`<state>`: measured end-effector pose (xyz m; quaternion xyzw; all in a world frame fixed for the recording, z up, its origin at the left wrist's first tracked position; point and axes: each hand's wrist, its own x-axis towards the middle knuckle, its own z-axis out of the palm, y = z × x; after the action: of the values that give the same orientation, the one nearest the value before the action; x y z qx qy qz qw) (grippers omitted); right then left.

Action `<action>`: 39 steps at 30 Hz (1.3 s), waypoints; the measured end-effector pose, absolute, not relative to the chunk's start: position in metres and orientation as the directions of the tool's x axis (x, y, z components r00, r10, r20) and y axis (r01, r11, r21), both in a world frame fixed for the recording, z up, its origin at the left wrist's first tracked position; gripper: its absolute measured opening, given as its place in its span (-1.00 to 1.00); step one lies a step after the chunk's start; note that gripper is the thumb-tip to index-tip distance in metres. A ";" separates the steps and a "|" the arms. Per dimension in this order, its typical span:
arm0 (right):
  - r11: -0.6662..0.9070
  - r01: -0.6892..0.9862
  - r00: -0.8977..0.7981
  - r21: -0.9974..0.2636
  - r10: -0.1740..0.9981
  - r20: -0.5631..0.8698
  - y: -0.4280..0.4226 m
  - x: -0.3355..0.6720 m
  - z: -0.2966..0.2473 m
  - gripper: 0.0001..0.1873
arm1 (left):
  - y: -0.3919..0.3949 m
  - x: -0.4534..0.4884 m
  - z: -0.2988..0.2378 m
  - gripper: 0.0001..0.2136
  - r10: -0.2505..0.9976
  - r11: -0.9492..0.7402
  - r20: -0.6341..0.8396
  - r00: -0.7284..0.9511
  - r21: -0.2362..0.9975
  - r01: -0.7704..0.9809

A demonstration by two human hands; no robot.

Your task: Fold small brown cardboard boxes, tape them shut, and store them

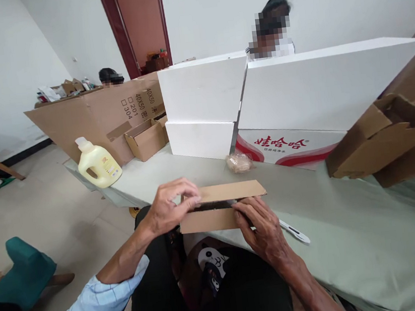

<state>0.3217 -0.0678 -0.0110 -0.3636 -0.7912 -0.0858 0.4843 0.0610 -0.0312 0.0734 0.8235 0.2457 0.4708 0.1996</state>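
A small brown cardboard box (208, 221) lies at the table's near edge, its long flap (230, 191) raised and a dark gap showing along its length. My left hand (171, 203) grips the box's left end, thumb and fingers on the flap. At the right end, my right hand (259, 222) holds the near wall between thumb and fingers. What is inside the box cannot be made out. Just right of my right hand, a white utility knife (294, 231) rests on the pale green tablecloth (335, 221).
A yellow jug (98, 163) stands at the left edge beside an open carton (146, 140). White boxes (286, 91) form a wall at the back, with a plastic-wrapped bundle (239, 162) before them. Brown cartons (381, 140) lean at right. Two people sit beyond.
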 end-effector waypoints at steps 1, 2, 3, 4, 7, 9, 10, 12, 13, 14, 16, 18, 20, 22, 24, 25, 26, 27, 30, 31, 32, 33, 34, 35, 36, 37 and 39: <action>0.717 0.664 -0.266 -0.213 0.492 0.829 -0.073 0.321 -0.013 -0.76 | -0.026 0.055 0.074 -0.87 0.622 -0.782 0.679 0.389 0.557 0.278; 0.713 0.669 -0.266 -0.211 0.495 0.827 -0.077 0.321 -0.014 -0.75 | -0.021 0.050 0.074 -0.86 0.638 -0.770 0.683 0.357 0.545 0.333; 0.708 0.674 -0.265 -0.212 0.499 0.825 -0.080 0.321 -0.015 -0.76 | -0.016 0.048 0.073 -0.87 0.640 -0.764 0.684 0.349 0.523 0.378; 0.704 0.678 -0.263 -0.212 0.502 0.824 -0.082 0.320 -0.015 -0.76 | -0.013 0.047 0.072 -0.89 0.634 -0.767 0.681 0.367 0.494 0.409; 0.696 0.685 -0.255 -0.213 0.504 0.825 -0.084 0.318 -0.014 -0.74 | -0.011 0.057 0.068 -0.92 0.581 -0.812 0.613 0.536 0.390 0.434; 0.691 0.691 -0.249 -0.212 0.502 0.828 -0.083 0.318 -0.015 -0.70 | -0.012 0.067 0.068 -0.75 0.549 -0.835 0.518 0.656 0.317 0.450; 0.688 0.695 -0.244 -0.211 0.501 0.830 -0.083 0.318 -0.015 -0.67 | -0.013 0.073 0.069 -0.69 0.540 -0.841 0.469 0.699 0.275 0.466; 0.678 0.705 -0.233 -0.208 0.498 0.835 -0.083 0.318 -0.018 -0.59 | -0.013 0.083 0.072 -0.66 0.536 -0.843 0.383 0.752 0.185 0.506; 0.670 0.712 -0.226 -0.209 0.501 0.836 -0.083 0.318 -0.020 -0.55 | -0.013 0.087 0.074 -0.70 0.535 -0.842 0.355 0.767 0.146 0.520; 0.661 0.719 -0.217 -0.213 0.505 0.835 -0.084 0.317 -0.022 -0.50 | -0.012 0.091 0.075 -0.76 0.533 -0.842 0.337 0.776 0.116 0.528; 0.644 0.729 -0.196 -0.230 0.519 0.832 -0.085 0.317 -0.027 -0.40 | -0.011 0.096 0.078 -0.87 0.526 -0.844 0.320 0.788 0.082 0.530; 0.637 0.726 -0.162 -0.259 0.524 0.836 -0.087 0.316 -0.033 -0.32 | -0.010 0.099 0.080 -0.89 0.508 -0.855 0.317 0.801 0.071 0.514; 0.636 0.711 -0.110 -0.300 0.522 0.846 -0.088 0.315 -0.038 -0.23 | -0.011 0.099 0.081 -0.86 0.477 -0.875 0.316 0.820 0.081 0.478; 0.628 0.706 -0.061 -0.328 0.515 0.855 -0.089 0.314 -0.042 -0.16 | -0.013 0.099 0.080 -0.81 0.448 -0.893 0.319 0.835 0.109 0.437; 0.620 0.718 -0.058 -0.317 0.507 0.860 -0.089 0.313 -0.045 -0.17 | -0.015 0.097 0.079 -0.78 0.440 -0.898 0.330 0.836 0.151 0.413; 0.621 0.723 -0.073 -0.303 0.504 0.861 -0.089 0.313 -0.046 -0.20 | -0.016 0.096 0.078 -0.80 0.446 -0.895 0.338 0.829 0.181 0.408; 0.626 0.724 -0.090 -0.290 0.502 0.860 -0.089 0.313 -0.047 -0.25 | -0.017 0.096 0.077 -0.82 0.455 -0.889 0.345 0.821 0.218 0.402; 0.633 0.721 -0.104 -0.282 0.501 0.859 -0.088 0.313 -0.047 -0.28 | -0.018 0.095 0.076 -0.85 0.466 -0.881 0.350 0.813 0.266 0.391; 0.651 0.708 -0.115 -0.272 0.487 0.866 -0.088 0.312 -0.046 -0.31 | -0.019 0.096 0.075 -0.85 0.512 -0.817 0.362 0.779 0.484 0.312; 0.655 0.707 -0.116 -0.267 0.480 0.870 -0.088 0.312 -0.046 -0.31 | -0.019 0.097 0.075 -0.81 0.536 -0.774 0.354 0.766 0.567 0.280; 0.658 0.705 -0.117 -0.265 0.477 0.871 -0.088 0.311 -0.045 -0.31 | -0.018 0.097 0.075 -0.78 0.567 -0.723 0.341 0.750 0.642 0.255; 0.660 0.703 -0.118 -0.265 0.475 0.872 -0.089 0.311 -0.044 -0.31 | -0.016 0.098 0.074 -0.77 0.604 -0.670 0.325 0.728 0.702 0.242; 0.660 0.702 -0.116 -0.267 0.476 0.872 -0.089 0.310 -0.043 -0.32 | -0.013 0.098 0.073 -0.77 0.647 -0.617 0.305 0.699 0.748 0.245; 0.659 0.703 -0.113 -0.269 0.477 0.872 -0.090 0.310 -0.042 -0.32 | -0.010 0.098 0.072 -0.78 0.693 -0.567 0.283 0.663 0.782 0.258; 0.657 0.704 -0.110 -0.270 0.477 0.872 -0.091 0.310 -0.042 -0.32 | -0.006 0.097 0.070 -0.78 0.740 -0.518 0.266 0.617 0.811 0.272; 0.656 0.705 -0.108 -0.271 0.476 0.873 -0.091 0.310 -0.041 -0.33 | -0.002 0.096 0.069 -0.76 0.784 -0.471 0.253 0.567 0.837 0.277; 0.658 0.704 -0.110 -0.268 0.473 0.874 -0.093 0.310 -0.041 -0.33 | 0.007 0.093 0.065 -0.70 0.842 -0.385 0.228 0.489 0.888 0.250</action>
<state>0.3100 -0.0925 -0.0413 -0.3992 -0.7370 -0.1079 0.5346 0.0933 0.0070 0.0652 0.7538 0.3621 0.3526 0.4199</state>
